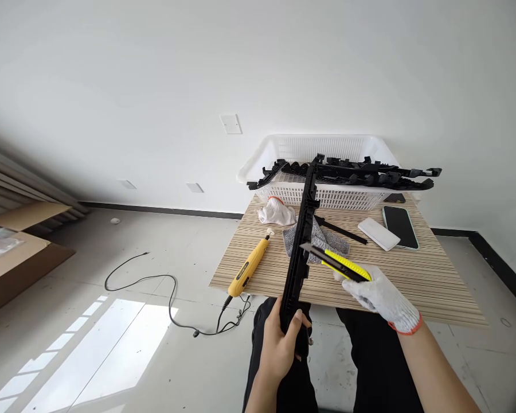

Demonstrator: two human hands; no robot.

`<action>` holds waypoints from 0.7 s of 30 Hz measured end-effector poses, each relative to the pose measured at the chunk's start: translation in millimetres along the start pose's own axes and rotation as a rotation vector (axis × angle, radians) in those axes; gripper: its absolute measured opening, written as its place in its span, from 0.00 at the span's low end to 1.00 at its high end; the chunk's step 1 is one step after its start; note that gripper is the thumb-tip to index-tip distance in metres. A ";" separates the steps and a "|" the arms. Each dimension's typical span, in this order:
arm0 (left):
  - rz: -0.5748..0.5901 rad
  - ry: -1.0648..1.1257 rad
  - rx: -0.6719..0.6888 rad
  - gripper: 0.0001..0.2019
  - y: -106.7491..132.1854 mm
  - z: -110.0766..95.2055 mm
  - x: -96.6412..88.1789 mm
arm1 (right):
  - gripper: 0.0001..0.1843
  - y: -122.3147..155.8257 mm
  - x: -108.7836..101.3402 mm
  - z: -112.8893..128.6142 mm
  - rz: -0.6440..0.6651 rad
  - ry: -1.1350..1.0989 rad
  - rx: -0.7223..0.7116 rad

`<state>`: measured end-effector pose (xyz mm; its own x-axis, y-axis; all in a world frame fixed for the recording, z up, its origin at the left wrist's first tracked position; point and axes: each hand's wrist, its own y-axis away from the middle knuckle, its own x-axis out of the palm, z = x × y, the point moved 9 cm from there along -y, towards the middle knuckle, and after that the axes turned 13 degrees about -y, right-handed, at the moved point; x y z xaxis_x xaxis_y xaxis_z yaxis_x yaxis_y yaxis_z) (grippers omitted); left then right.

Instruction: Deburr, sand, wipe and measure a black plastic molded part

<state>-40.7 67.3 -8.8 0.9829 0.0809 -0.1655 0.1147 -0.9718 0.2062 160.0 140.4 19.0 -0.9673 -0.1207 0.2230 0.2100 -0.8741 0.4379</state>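
Observation:
My bare left hand [282,341] is closed around the lower end of a long black plastic trim strip [301,241], which slants up and away over the table's near edge. In a white knit glove with an orange cuff, my right hand [380,295] grips a yellow and black utility knife [341,264]. The knife's blade points left and lies at the strip's right edge; whether it touches cannot be made out. Behind the strip, a grey cloth [331,241] and a thin black rod-like piece [344,230] lie on the table.
A white plastic basket [348,198] with several black strips [365,172] stands at the wooden table's [430,292] back. Left are a yellow corded rotary tool [250,267] and a white glove [277,212]. A white box [379,233] and a phone [399,226] lie right.

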 end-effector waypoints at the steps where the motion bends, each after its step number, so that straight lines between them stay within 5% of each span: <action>1: 0.002 0.005 -0.002 0.21 -0.1 0.6 0.2 | 0.24 -0.1 -2.8 1.3 -0.017 -0.006 -0.015; 21: 0.004 0.011 -0.005 0.20 0.4 -2.1 0.1 | 0.22 5.9 -2.8 -2.2 0.018 0.011 0.035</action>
<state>-40.3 67.4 -6.7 0.9848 0.0794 -0.1545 0.1115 -0.9710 0.2113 163.6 134.6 19.0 -0.9649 -0.1416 0.2213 0.2319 -0.8547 0.4644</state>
